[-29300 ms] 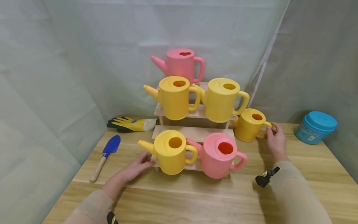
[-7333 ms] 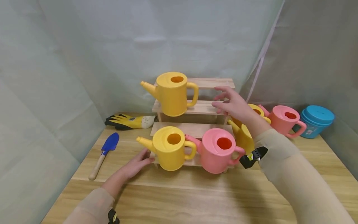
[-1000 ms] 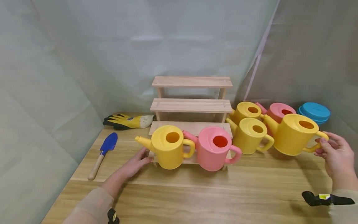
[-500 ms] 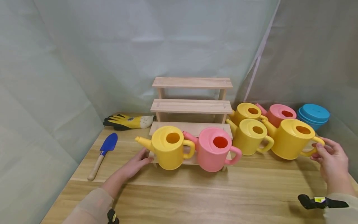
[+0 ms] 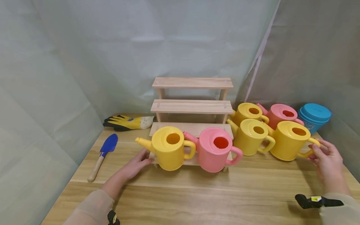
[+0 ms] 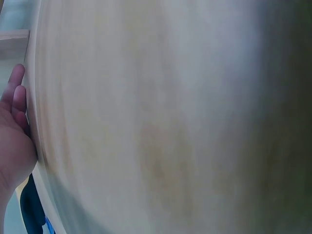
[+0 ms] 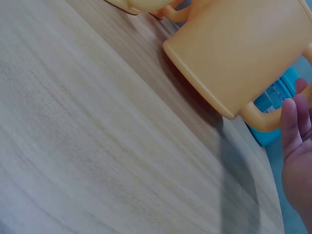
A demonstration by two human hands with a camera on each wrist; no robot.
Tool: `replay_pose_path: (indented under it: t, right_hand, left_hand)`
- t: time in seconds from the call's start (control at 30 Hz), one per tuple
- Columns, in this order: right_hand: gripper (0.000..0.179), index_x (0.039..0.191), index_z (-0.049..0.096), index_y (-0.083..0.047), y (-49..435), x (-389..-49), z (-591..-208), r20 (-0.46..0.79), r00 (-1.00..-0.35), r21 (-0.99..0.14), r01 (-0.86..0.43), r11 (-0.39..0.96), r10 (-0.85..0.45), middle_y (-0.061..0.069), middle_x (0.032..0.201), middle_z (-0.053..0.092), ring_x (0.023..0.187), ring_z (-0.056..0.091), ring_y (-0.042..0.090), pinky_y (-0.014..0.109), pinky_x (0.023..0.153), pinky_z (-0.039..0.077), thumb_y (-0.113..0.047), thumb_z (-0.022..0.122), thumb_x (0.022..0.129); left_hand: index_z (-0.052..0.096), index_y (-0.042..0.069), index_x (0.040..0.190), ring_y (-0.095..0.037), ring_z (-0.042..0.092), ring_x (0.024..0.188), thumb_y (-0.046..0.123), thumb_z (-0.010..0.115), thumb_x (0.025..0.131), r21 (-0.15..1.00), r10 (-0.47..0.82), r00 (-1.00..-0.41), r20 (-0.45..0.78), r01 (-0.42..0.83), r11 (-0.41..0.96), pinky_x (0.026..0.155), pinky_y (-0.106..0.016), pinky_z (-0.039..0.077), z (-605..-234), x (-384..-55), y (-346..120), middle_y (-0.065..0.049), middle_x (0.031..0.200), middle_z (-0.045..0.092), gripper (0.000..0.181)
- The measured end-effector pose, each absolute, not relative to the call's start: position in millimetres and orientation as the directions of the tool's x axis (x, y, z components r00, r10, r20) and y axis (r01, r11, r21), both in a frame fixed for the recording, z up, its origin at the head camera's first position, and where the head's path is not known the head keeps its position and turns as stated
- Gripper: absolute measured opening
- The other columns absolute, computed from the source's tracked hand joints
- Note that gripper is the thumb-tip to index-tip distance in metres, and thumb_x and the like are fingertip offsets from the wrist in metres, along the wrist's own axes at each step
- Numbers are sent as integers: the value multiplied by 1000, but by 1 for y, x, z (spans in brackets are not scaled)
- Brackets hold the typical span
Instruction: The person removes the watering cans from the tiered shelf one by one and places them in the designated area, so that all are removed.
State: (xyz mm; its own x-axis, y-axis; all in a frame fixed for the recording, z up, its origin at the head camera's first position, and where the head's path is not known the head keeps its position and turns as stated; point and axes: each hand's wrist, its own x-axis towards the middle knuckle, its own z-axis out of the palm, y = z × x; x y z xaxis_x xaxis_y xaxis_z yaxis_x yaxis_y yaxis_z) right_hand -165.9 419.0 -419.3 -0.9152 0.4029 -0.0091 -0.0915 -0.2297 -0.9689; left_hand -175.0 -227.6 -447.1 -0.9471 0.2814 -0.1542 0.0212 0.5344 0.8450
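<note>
At the right, my right hand (image 5: 329, 159) pinches the handle of a yellow watering can (image 5: 287, 142). In the right wrist view that watering can (image 7: 239, 53) is low over the table with a shadow under its base; I cannot tell whether it touches. My left hand (image 5: 137, 164) rests against the left end of the lowest step of a wooden tiered stand (image 5: 192, 106), fingers loosely extended. On that step stand another yellow watering can (image 5: 170, 153) and a pink watering can (image 5: 212, 154). The upper steps are bare.
Beside the stand at right are two more yellow watering cans (image 5: 250, 140) and a pink one (image 5: 281, 114), close together. A blue lidded tub (image 5: 315, 115) sits behind them. Yellow-black work gloves (image 5: 126, 122) and a blue trowel (image 5: 108, 145) lie at left.
Over the longer span, watering cans have left the upper steps for the table at right. In the last second my right hand moved its yellow can left and down. My left hand stayed.
</note>
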Motion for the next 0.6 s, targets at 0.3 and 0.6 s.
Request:
replay_pose_path:
  t: [0.3, 0.6]
  right_hand:
    - [47, 127, 49, -19, 419, -165, -423, -13, -938, -922, -123, -368, 346, -7, 101, 64, 70, 57, 12, 20, 64, 53, -17, 67, 84]
    - [42, 126, 49, -14, 415, -166, -429, 10, -930, -868, -191, -459, 368, -2, 100, 63, 67, 56, 16, 23, 58, 53, -11, 64, 87]
  left_hand:
    - [18, 21, 150, -43, 20, 136, 45, 51, 93, 852, 284, -946, -155, 17, 523, 106, -60, 18, -449, -175, -228, -21, 152, 19, 70]
    - [16, 22, 151, -43, 22, 135, 46, 50, 93, 852, 288, -944, -161, 14, 524, 105, -61, 19, -447, -175, -229, -21, 151, 20, 71]
